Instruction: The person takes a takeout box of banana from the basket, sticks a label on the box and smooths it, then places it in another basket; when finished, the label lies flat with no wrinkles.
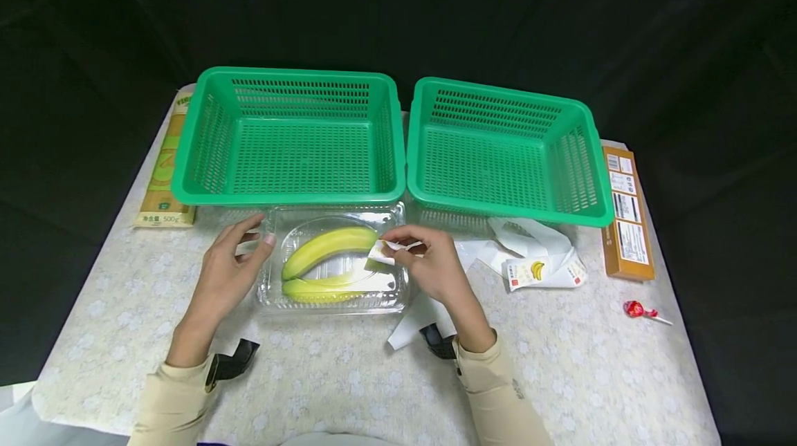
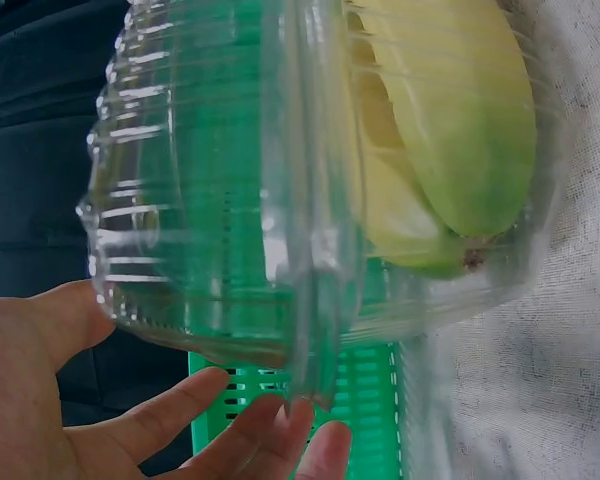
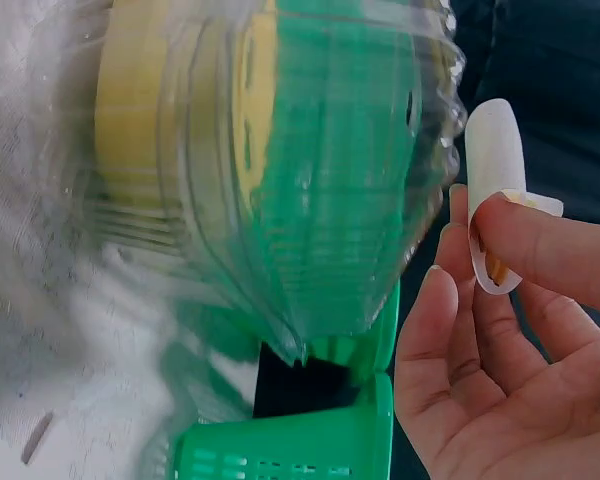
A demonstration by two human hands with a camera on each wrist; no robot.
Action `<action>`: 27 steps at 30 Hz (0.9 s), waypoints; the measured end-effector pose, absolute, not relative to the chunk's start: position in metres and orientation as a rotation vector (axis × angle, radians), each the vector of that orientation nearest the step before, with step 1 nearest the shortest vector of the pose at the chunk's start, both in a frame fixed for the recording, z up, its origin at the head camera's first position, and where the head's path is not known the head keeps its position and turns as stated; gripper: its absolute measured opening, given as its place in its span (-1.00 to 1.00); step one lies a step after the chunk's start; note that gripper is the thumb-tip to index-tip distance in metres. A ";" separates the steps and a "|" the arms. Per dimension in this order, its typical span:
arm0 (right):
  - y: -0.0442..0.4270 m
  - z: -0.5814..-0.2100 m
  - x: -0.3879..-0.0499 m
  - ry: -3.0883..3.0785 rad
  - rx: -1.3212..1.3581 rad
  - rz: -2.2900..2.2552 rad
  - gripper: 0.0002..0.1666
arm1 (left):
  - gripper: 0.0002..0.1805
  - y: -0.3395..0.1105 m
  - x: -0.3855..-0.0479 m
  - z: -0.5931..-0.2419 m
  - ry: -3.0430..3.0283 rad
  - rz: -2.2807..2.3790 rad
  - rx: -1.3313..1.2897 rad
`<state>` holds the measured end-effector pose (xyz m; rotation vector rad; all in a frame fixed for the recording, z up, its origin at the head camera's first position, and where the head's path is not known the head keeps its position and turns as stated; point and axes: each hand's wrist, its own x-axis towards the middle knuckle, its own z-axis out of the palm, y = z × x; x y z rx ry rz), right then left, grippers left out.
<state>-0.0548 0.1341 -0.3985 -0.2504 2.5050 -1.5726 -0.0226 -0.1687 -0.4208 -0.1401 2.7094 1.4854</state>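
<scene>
Two yellow-green bananas point(image 1: 330, 248) lie inside a clear plastic clamshell box point(image 1: 336, 308), its lid down over them. At the box's left side is my left hand point(image 1: 227, 270), fingers spread and bent; in the left wrist view the hand point(image 2: 150, 430) has its fingertips by the box's rim. My right hand point(image 1: 432, 263), at the right end of the box, pinches a small white paper piece point(image 1: 381, 252). The right wrist view shows that curled white piece point(image 3: 495, 150) between thumb and fingers of the hand point(image 3: 520, 370).
Two green baskets point(image 1: 289, 199) point(image 1: 510, 209) stand behind the box. A yellow-brown package point(image 1: 163, 183) lies left, an orange-brown box point(image 1: 627, 225) right, near a red lollipop point(image 1: 635, 309). White strips with a banana label point(image 1: 544, 272) lie right of my right hand.
</scene>
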 end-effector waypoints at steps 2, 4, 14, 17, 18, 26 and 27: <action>0.131 -0.399 -0.056 2.501 -0.251 -1.565 -0.77 | -0.41 -0.169 -0.022 -0.421 2.714 1.491 -0.138; 0.129 -0.400 -0.056 2.495 -0.252 -1.562 -0.77 | -0.42 -0.169 -0.023 -0.422 2.721 1.492 -0.137; 0.118 -0.397 -0.057 2.486 -0.284 -1.524 -0.82 | -0.46 -0.166 -0.022 -0.422 2.786 1.496 -0.122; 0.115 -0.396 -0.057 2.494 -0.306 -1.500 -0.82 | -0.47 -0.162 -0.020 -0.419 2.852 1.467 -0.106; 0.113 -0.396 -0.058 2.496 -0.315 -1.491 -0.82 | -0.47 -0.160 -0.020 -0.418 2.875 1.461 -0.101; 0.098 -0.395 -0.060 2.519 -0.367 -1.431 -0.83 | -0.53 -0.141 -0.012 -0.411 2.994 1.479 0.164; 0.095 -0.395 -0.060 2.519 -0.378 -1.425 -0.84 | -0.54 -0.139 -0.011 -0.411 3.004 1.456 0.228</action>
